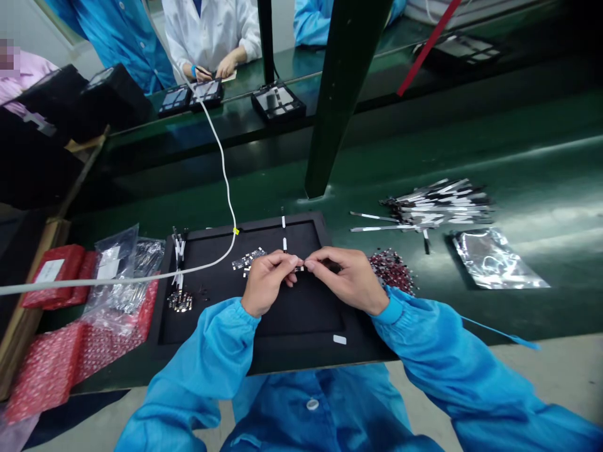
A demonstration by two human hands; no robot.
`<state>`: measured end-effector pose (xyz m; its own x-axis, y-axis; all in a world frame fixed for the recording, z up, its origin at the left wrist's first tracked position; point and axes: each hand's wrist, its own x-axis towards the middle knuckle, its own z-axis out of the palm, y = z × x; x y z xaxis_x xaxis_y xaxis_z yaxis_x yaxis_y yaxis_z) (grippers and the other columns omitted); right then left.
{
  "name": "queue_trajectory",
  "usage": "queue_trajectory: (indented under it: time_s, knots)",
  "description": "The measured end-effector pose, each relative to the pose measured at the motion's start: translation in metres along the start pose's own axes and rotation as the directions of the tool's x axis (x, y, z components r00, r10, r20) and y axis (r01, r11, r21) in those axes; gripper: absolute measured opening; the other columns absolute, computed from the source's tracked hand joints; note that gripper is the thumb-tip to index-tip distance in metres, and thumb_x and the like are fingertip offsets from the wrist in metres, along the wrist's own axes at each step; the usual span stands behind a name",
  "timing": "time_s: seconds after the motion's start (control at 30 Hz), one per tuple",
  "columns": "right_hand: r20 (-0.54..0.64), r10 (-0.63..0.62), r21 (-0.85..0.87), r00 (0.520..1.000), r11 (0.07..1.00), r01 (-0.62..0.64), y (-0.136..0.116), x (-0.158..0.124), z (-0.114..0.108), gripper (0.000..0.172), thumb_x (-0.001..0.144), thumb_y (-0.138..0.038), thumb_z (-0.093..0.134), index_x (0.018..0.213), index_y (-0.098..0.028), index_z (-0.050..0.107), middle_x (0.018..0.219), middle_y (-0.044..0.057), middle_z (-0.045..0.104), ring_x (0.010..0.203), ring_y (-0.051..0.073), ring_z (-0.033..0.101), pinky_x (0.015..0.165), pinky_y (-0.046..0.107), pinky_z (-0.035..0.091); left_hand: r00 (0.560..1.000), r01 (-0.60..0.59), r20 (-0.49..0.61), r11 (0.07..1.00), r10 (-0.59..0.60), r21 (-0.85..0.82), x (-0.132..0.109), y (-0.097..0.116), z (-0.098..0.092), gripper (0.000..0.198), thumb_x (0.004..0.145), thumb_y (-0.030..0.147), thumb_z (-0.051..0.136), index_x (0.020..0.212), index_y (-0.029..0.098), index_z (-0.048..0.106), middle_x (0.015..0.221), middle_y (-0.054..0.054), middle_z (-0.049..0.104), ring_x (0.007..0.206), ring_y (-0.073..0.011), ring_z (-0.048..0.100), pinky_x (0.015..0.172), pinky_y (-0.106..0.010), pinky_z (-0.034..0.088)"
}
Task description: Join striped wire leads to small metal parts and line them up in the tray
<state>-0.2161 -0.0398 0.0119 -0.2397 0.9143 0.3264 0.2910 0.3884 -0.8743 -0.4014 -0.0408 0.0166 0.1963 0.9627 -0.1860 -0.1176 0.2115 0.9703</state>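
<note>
Over the black tray (301,326) my two hands meet, fingertips nearly touching. My left hand (269,279) is closed in a pinch on a small electronic part (299,269), of which only a bit shows between the fingers. My right hand (351,276) pinches at the other side of it; what sits in its fingertips is too small to make out. Beside my left hand lie several small circuit boards (249,258). A thin strip with a white label (284,245) lies just beyond my fingers. Right of my right hand is a heap of tiny dark red parts (392,269).
A pile of black-and-white strips (443,204) and a silver bag (497,257) lie to the right. Red bubble wrap (47,370) and clear bags (122,270) are at left. A white cable (226,176) hangs across the tray. A green post (342,100) stands ahead; co-workers sit beyond.
</note>
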Motion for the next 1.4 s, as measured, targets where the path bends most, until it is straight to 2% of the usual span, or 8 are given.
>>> queue_trajectory:
  time_s: [0.2, 0.4, 0.73, 0.87, 0.97, 1.07, 1.2, 1.4]
  knots:
    - [0.066, 0.132, 0.127, 0.989, 0.982, -0.139, 0.001, -0.001, -0.001, 0.017, 0.091, -0.031, 0.065, 0.082, -0.018, 0.071, 0.071, 0.001, 0.069, 0.06, 0.013, 0.059, 0.055, 0.024, 0.045, 0.998, 0.067, 0.003, 0.997, -0.066, -0.049, 0.0, -0.001, -0.001, 0.026, 0.082, 0.039, 0.072, 0.078, 0.014, 0.076, 0.076, -0.002, 0.061, 0.06, -0.0085, 0.057, 0.054, -0.021, 0.045]
    - [0.043, 0.058, 0.071, 0.997, 0.996, -0.061, 0.0, 0.0, -0.001, 0.015, 0.091, -0.027, 0.063, 0.081, -0.018, 0.07, 0.073, 0.002, 0.069, 0.063, 0.014, 0.06, 0.057, 0.024, 0.047, 0.996, 0.085, -0.001, 0.996, -0.085, 0.001, -0.001, 0.003, 0.002, 0.026, 0.077, 0.038, 0.077, 0.072, 0.013, 0.073, 0.07, -0.001, 0.059, 0.057, -0.0083, 0.055, 0.053, -0.022, 0.044]
    - [0.068, 0.023, 0.119, 0.997, 0.992, -0.031, 0.001, -0.002, 0.0, 0.013, 0.093, -0.028, 0.064, 0.086, -0.018, 0.069, 0.076, 0.002, 0.068, 0.062, 0.013, 0.059, 0.056, 0.024, 0.05, 1.0, -0.025, 0.001, 0.997, 0.025, 0.073, -0.002, 0.005, 0.003, 0.02, 0.076, 0.032, 0.077, 0.071, 0.013, 0.072, 0.071, 0.0, 0.058, 0.058, -0.0079, 0.056, 0.055, -0.022, 0.048]
    - [0.043, 0.071, 0.191, 0.997, 0.979, -0.078, 0.004, -0.002, 0.0, 0.014, 0.093, -0.029, 0.064, 0.086, -0.018, 0.067, 0.076, 0.002, 0.066, 0.064, 0.013, 0.062, 0.058, 0.023, 0.051, 0.999, -0.045, 0.003, 0.998, 0.045, 0.045, -0.002, 0.003, 0.004, 0.018, 0.078, 0.029, 0.076, 0.084, 0.013, 0.071, 0.071, -0.001, 0.062, 0.061, -0.0096, 0.061, 0.058, -0.023, 0.052]
    - [0.047, 0.128, 0.257, 0.991, 0.957, -0.136, 0.007, -0.003, 0.001, 0.017, 0.094, -0.033, 0.064, 0.087, -0.017, 0.065, 0.08, 0.003, 0.067, 0.07, 0.015, 0.065, 0.063, 0.025, 0.054, 0.999, -0.015, -0.035, 1.0, 0.015, -0.015, -0.002, 0.002, 0.004, 0.025, 0.075, 0.026, 0.079, 0.088, 0.015, 0.061, 0.07, 0.001, 0.063, 0.061, -0.011, 0.064, 0.06, -0.024, 0.055]
    - [0.066, 0.168, 0.285, 0.984, 0.942, -0.18, 0.01, -0.004, 0.003, 0.022, 0.093, -0.038, 0.065, 0.086, -0.017, 0.065, 0.081, 0.004, 0.068, 0.07, 0.015, 0.067, 0.063, 0.025, 0.056, 0.998, 0.003, -0.067, 0.998, -0.007, -0.061, -0.002, 0.002, 0.005, 0.034, 0.072, 0.027, 0.081, 0.09, 0.017, 0.053, 0.077, 0.002, 0.064, 0.06, -0.0108, 0.065, 0.058, -0.024, 0.055]
    - [0.075, 0.178, 0.317, 0.981, 0.929, -0.193, 0.011, -0.004, 0.004, 0.025, 0.092, -0.041, 0.067, 0.085, -0.017, 0.065, 0.079, 0.004, 0.069, 0.072, 0.017, 0.07, 0.065, 0.027, 0.059, 0.998, -0.01, -0.059, 1.0, 0.009, -0.022, -0.002, 0.002, 0.004, 0.031, 0.075, 0.028, 0.079, 0.094, 0.015, 0.058, 0.069, 0.002, 0.063, 0.059, -0.0106, 0.065, 0.057, -0.023, 0.056]
    - [0.085, 0.201, 0.378, 0.976, 0.9, -0.218, 0.009, -0.004, 0.006, 0.03, 0.09, -0.047, 0.07, 0.085, -0.017, 0.065, 0.077, 0.005, 0.071, 0.073, 0.019, 0.073, 0.072, 0.033, 0.064, 0.999, -0.023, -0.048, 1.0, 0.023, 0.004, -0.001, 0.001, 0.004, 0.025, 0.074, 0.029, 0.079, 0.086, 0.014, 0.063, 0.065, 0.001, 0.064, 0.058, -0.0111, 0.064, 0.058, -0.024, 0.056]
